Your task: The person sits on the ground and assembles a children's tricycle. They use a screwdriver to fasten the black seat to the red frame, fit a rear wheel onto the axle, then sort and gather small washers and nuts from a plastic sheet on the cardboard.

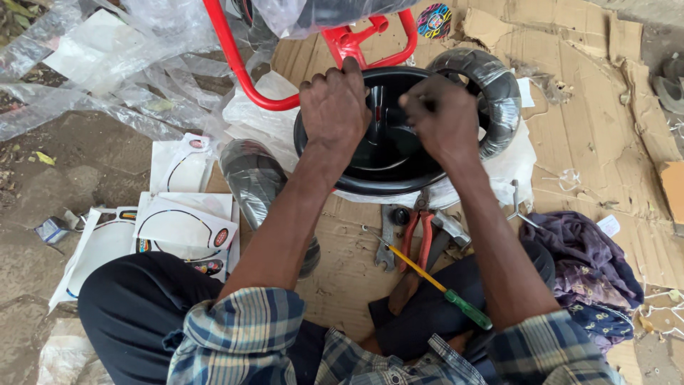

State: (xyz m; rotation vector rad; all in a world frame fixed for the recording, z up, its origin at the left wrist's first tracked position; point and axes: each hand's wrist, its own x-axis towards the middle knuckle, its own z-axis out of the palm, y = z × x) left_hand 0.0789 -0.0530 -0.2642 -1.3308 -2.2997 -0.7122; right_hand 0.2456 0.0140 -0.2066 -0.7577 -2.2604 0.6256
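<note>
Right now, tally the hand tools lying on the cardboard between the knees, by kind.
Screwdriver, yellow shaft and green handle: 1
Pliers, red handles: 1
Spanner, grey metal: 1
Total: 3
A further grey tool beside the pliers is partly hidden, so it is left out. Both hands, left and right, are on the black seat shell.

Pliers (pixel 419 235), a wrench (pixel 385 242) and a green-handled screwdriver (pixel 442 289) lie on cardboard (pixel 591 93); purple cloth (pixel 584 260) right, sticker sheets (pixel 182 221), perhaps, left.
</note>
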